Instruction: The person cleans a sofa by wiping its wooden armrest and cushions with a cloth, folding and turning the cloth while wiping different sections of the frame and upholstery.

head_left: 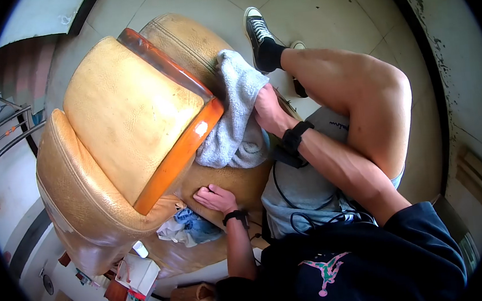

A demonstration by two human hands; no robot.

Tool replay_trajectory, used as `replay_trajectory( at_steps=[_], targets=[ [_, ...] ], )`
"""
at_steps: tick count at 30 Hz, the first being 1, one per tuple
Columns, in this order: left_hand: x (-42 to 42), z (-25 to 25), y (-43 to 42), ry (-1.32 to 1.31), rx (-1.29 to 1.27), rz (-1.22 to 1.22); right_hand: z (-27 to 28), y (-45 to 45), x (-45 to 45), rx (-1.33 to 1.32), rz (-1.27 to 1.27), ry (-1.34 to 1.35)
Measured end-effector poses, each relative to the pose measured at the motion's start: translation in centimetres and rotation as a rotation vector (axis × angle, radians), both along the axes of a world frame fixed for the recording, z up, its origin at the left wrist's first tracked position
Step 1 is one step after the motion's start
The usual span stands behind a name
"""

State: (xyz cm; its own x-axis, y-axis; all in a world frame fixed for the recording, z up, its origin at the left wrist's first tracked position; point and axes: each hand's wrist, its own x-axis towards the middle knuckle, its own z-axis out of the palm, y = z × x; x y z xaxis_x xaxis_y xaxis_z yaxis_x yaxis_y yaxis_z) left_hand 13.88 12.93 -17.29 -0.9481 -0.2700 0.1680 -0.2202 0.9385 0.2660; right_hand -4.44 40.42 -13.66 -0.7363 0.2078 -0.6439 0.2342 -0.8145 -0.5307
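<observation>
My right hand (272, 111) is closed on a grey towel (238, 114), which hangs in folds over the inner side of the armrest and onto the seat. The fingers are partly hidden by the cloth. To the lower left, my left hand (216, 198) lies flat on the tan leather seat (226, 181), fingers stretched out and holding nothing. Beside it is a crumpled blue and white cloth (190, 227). The tan armrest (136, 108) has a glossy orange-brown wooden trim (179, 155).
My bent leg (354, 79) and a black sneaker (257, 30) are at the upper right, over the tiled floor (320, 3). A black cable (290, 203) crosses my lap. A metal rack (10, 132) stands far left; a white cup (140, 249) is at the lower left.
</observation>
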Motion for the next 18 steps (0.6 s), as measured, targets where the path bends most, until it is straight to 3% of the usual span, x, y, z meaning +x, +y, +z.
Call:
replay_trajectory(
  at_steps=[7,11,14,15,17,18],
  targets=[
    [-0.1,-0.2,-0.1,0.027,-0.007,-0.024,0.3,-0.2,-0.3,0.053,0.002,0.055],
    [0.2,-0.4,-0.2,0.002,0.003,0.005,1.7,0.1,0.0,0.346,0.269,0.209],
    [0.1,-0.7,-0.5,0.035,-0.044,-0.009,3.7,-0.9,0.1,0.666,0.367,0.468],
    [0.1,-0.5,-0.5,0.019,-0.026,-0.008,3.6,-0.7,0.0,0.666,0.371,0.467],
    [0.2,-0.3,-0.3,0.0,-0.011,0.003,3.2,-0.2,-0.2,0.907,0.437,0.53],
    [0.2,-0.2,-0.2,-0.006,-0.003,0.021,3.0,0.1,0.1,0.741,0.423,0.539]
  ],
)
